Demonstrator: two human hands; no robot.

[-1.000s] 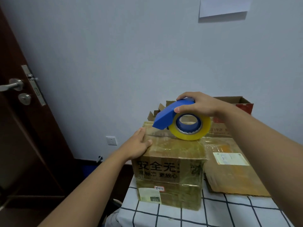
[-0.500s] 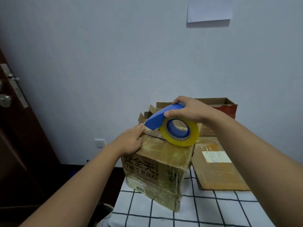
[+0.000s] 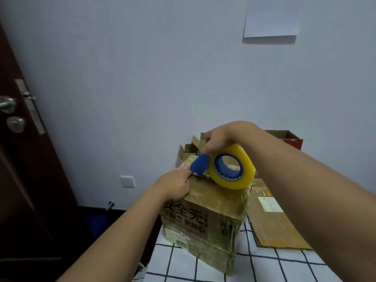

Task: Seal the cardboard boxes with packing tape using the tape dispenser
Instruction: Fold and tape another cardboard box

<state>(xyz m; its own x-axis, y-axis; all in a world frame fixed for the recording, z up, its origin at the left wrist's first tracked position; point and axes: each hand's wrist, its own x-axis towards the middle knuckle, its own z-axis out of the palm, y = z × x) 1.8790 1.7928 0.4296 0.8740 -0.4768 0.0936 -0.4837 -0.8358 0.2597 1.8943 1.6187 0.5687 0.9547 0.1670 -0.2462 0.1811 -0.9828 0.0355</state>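
On box [image 3: 205,210], blue dispenser [image 3: 200,164] carries yellowish tape roll [image 3: 232,169]

The right hand [image 3: 222,137] grips the blue tape dispenser [image 3: 200,164] with its yellow tape roll [image 3: 234,169] resting on the top of a taped cardboard box [image 3: 205,216]. The left hand [image 3: 175,185] rests on the box's near-left top edge, its fingers [image 3: 184,166] at the dispenser's tip. The box stands on a counter with a checked cloth [image 3: 264,269], beside a flat cardboard piece [image 3: 270,226].
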